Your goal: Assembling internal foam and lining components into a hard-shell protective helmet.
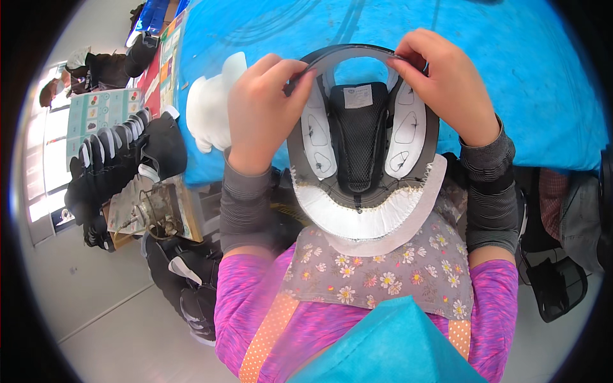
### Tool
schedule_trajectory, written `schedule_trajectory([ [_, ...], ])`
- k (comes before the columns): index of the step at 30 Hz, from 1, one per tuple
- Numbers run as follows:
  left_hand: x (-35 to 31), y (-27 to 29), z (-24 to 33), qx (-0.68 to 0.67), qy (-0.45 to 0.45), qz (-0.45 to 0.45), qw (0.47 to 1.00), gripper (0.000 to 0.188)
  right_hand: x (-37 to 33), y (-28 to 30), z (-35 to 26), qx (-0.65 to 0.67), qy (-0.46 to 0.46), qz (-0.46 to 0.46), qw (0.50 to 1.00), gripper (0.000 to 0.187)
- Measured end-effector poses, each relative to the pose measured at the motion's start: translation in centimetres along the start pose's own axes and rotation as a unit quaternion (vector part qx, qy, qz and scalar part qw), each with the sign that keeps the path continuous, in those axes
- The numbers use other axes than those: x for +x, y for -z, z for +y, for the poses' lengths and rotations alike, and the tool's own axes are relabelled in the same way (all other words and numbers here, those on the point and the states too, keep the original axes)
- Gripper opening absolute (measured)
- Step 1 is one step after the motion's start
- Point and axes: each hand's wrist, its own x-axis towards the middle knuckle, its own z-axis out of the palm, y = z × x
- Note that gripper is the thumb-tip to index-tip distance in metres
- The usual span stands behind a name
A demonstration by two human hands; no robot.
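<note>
I hold up a shoe upper (319,134), spread out with its inner side showing, at the edge of the blue-covered table. It has dark grey edging, white lining panels, a black mesh tongue (361,143) in the middle with a small label, and a white padded band (348,217) along its near curve. My left hand (267,96) pinches its far left edge between thumb and fingers. Opposite, my right hand (447,83) pinches the far right edge the same way. The near end hangs over my flowered apron (383,277).
A blue sheet (504,76) covers the table. Beside my left hand lies a white, soft-looking item (209,112). Many black shoe uppers (105,156) stand in a row at the left, with more dark pieces (185,287) below. A black, tray-like object (555,290) is at the lower right.
</note>
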Motion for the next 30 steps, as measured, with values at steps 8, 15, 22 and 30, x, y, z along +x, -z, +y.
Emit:
schedule_trajectory([
  [8, 0.0, -0.2, 1.0, -0.007, 0.018, -0.002, 1.0, 0.01, -0.5, -0.8, 0.8, -0.078, 0.053, 0.062, 0.994, 0.016],
  [15, -0.3, -0.2, 1.3, -0.03, 0.05, -0.002, 0.998, 0.01, -1.7, 0.2, 0.3, -0.084, 0.039, 0.05, 0.994, 0.014],
  [22, -0.4, -0.3, 1.4, -0.031, 0.046, 0.0, 0.998, 0.011, -2.0, -0.4, 0.5, -0.118, 0.048, 0.068, 0.989, 0.012],
  [30, -0.8, -0.2, 0.7, -0.044, 0.043, 0.002, 0.998, 0.012, -2.4, 0.4, 0.8, -0.073, 0.01, 0.045, 0.996, 0.011],
])
